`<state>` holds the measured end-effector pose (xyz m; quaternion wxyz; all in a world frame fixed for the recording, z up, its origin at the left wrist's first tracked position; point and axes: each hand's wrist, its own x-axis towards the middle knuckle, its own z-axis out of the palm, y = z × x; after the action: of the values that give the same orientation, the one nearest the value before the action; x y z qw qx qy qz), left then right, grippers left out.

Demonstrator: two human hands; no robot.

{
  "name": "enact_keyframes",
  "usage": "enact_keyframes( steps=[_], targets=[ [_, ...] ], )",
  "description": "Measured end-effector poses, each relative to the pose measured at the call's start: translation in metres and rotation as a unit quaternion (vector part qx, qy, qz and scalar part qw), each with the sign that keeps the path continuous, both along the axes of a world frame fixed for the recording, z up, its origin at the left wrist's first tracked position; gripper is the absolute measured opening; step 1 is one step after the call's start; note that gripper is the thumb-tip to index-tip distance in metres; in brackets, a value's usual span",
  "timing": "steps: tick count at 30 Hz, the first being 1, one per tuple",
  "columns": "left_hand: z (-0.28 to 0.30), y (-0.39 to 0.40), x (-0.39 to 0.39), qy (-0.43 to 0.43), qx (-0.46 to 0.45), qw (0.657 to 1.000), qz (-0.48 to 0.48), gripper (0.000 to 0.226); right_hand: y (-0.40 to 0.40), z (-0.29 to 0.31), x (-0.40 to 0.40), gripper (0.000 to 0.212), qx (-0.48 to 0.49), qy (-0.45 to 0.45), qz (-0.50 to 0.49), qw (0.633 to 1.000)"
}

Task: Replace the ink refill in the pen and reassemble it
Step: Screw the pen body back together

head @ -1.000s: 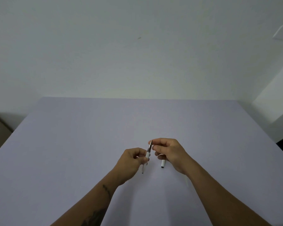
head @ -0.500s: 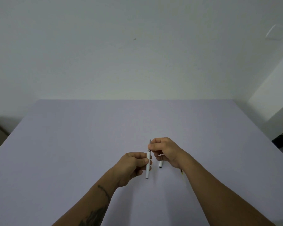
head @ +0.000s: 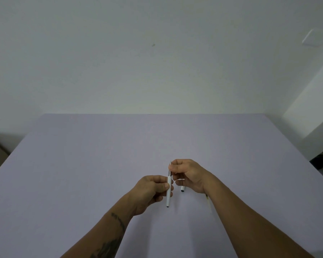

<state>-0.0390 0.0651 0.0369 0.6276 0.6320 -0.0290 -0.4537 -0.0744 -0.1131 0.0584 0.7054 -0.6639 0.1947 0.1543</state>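
Pen barrel [head: 168, 190], white, stands near upright just below the centre of the frame, held above the lavender table [head: 82, 164]. My left hand [head: 150, 190] has its grip clenched on the barrel's middle section, thumb on the near side and fingers wrapped behind. The barrel's lower end, with a dark tip, hangs free below that hand. At the top of the barrel a short metallic section shows, and a thin refill tip [head: 170, 163] projects upward from it. My right hand [head: 189, 175], immediately right of the barrel, pinches this upper part between thumb and forefinger; its grip is clenched on the tip end of the pen. A second white piece, the cap [head: 182, 189], shows its dark open end just below the right hand's lower fingers; I cannot tell whether those fingers hold it or it lies on the table. Both forearms enter from the lower edge of the frame.
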Motion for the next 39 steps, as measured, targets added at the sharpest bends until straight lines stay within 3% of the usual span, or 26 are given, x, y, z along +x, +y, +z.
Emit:
enact_keyframes(
  steps=[11, 19, 25, 39],
  targets=[
    [0.002, -0.004, 0.004, 0.003, 0.003, 1.000, -0.005, 0.017, -0.003, -0.003, -0.005, 0.018, 0.034, -0.023, -0.025, 0.999],
    [0.006, -0.006, 0.002, -0.016, 0.020, 1.000, 0.006, 0.015, 0.000, -0.002, -0.003, 0.007, -0.018, -0.026, -0.019, 0.999],
    [0.009, -0.006, 0.004, -0.018, 0.021, 1.000, 0.006, 0.014, -0.006, 0.000, -0.003, 0.021, 0.003, -0.025, -0.028, 0.999],
    [0.004, -0.010, 0.000, -0.060, 0.053, 0.997, 0.000, 0.010, 0.005, -0.007, -0.003, 0.018, -0.099, -0.061, -0.041, 0.992]
  ],
)
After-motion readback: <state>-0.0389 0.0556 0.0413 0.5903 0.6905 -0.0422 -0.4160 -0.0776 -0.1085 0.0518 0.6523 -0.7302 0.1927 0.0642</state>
